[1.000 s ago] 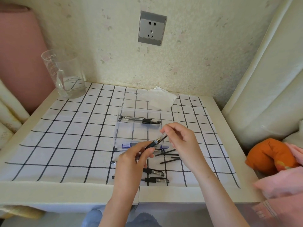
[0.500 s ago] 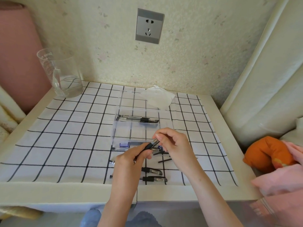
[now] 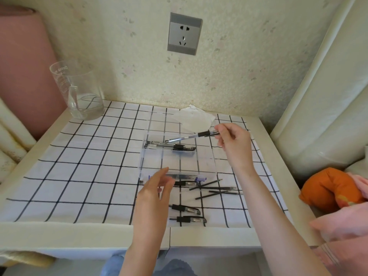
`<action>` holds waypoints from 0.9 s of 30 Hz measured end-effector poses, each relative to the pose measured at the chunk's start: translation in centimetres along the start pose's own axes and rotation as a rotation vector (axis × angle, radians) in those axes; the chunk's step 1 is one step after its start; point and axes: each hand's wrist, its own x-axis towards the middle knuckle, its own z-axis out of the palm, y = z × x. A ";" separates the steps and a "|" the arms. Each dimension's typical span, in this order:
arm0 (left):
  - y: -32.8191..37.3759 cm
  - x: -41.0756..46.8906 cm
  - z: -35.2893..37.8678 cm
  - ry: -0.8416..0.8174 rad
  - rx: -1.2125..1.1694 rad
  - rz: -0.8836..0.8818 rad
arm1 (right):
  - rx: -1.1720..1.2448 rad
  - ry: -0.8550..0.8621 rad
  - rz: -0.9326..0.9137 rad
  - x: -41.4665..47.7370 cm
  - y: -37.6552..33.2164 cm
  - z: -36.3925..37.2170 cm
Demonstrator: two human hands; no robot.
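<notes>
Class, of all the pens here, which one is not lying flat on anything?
The pen pinched by the right hand, tilted over the clear box. The rest lie flat, inside the box or on the checked cloth.

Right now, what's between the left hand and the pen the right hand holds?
The clear box, with capped pens lying in its far compartment; seen in the head view.

I see the box [image 3: 177, 162] mid-counter [image 3: 79, 234], with pens [image 3: 171, 146] in its rear compartment. Behind it lies a tissue [image 3: 195, 120], far back left a glass [image 3: 79, 94]. Before the box lie refills [image 3: 217, 189], and loose pens [image 3: 185, 208] nearest me.
</notes>
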 end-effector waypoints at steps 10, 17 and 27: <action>-1.0 0.1 0.5 -0.074 0.149 0.104 | -0.271 -0.327 -0.057 1.1 1.9 4.4; -2.2 0.5 0.8 -0.051 0.293 0.208 | -0.261 -0.257 -0.081 -1.8 1.8 2.0; -3.3 0.5 2.1 -0.008 0.481 0.277 | -0.158 -0.299 -0.083 -7.5 0.3 -1.2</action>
